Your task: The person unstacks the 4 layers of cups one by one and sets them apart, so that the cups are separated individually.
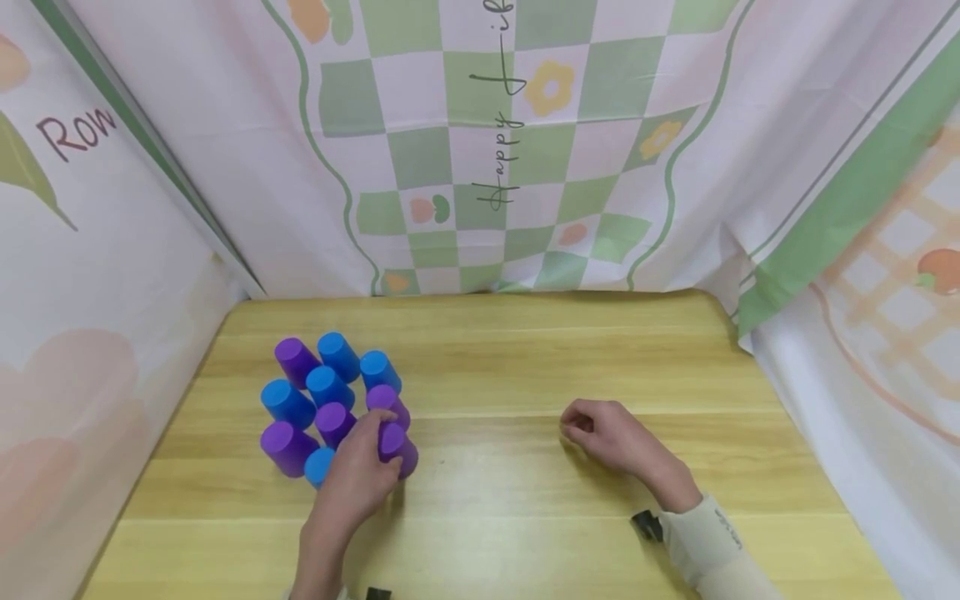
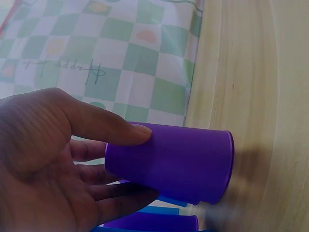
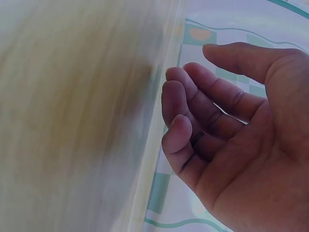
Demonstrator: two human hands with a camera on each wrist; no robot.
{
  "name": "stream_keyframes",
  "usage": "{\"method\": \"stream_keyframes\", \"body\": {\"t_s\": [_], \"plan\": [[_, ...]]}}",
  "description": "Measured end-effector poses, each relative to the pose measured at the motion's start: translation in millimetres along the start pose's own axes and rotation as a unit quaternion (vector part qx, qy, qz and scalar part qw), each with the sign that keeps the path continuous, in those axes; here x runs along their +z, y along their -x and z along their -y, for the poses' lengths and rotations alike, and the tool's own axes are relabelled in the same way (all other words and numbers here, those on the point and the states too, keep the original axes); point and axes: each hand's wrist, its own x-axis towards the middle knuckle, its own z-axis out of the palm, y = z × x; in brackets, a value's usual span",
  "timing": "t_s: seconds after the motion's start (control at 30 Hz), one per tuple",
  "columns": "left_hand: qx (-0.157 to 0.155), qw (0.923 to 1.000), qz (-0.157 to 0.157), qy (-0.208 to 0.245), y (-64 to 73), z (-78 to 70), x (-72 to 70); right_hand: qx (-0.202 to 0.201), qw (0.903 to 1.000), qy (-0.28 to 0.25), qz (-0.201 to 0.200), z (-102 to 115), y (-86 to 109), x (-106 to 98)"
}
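In the head view my left hand holds an upside-down purple cup at the near right of a group of cups. The left wrist view has the thumb on one side of this purple cup and fingers on the other. Around it stand other inverted cups: a purple cup just behind, a blue cup and a blue cup partly hidden by the hand. My right hand is over the table's right half, its fingers loosely curled and holding nothing, as the right wrist view confirms.
The cups, blue and purple, cluster on the left of the wooden table. A checked cloth hangs behind the table's back edge. Patterned curtains flank the left and right sides. Small black pieces sit by both wrists.
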Motion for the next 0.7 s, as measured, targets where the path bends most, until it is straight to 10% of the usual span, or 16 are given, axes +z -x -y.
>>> {"method": "stream_keyframes", "body": {"t_s": [0.37, 0.7], "plan": [[0.007, 0.9999, -0.004, -0.006, 3.9, -1.1, -4.1, 0.001, 1.0, 0.007, -0.001, 0, -1.5, -3], [0.143, 0.9845, -0.096, -0.031, -1.9, -16.5, -32.4, -0.017, 0.9951, 0.082, -0.053, 2, -14.5, -21]]}}
